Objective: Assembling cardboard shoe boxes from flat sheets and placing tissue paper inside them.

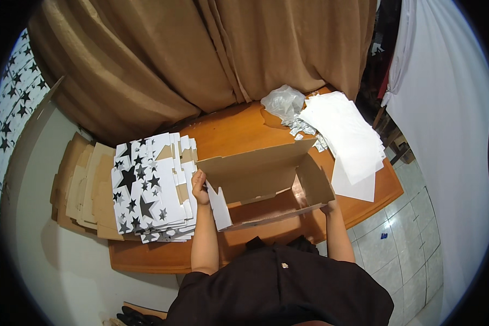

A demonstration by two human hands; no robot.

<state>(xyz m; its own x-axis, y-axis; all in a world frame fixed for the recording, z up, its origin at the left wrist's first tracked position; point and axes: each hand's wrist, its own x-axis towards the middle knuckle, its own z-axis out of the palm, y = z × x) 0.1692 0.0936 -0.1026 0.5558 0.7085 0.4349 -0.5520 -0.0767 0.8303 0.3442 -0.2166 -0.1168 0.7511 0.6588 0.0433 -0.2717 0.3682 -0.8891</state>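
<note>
Between my hands, a cardboard box (255, 185) is folded out into a four-sided shape, with bare brown inner walls and a white flap at its left end. Through its open bottom the tabletop seems to show. My left hand (200, 187) is closed on the left end of the box, thumb up along the edge. At the right end, near the lower corner, my right hand (329, 206) grips the box, its fingers mostly hidden behind the cardboard.
Left of the box lies a stack of flat star-printed cardboard sheets (152, 185), with plain brown cardboard (87, 185) beside it. White paper sheets (345, 136), small packets (301, 127) and a clear plastic bag (284, 102) lie on the wooden table (223, 130) at the back right. Brown curtains (174, 54) hang behind.
</note>
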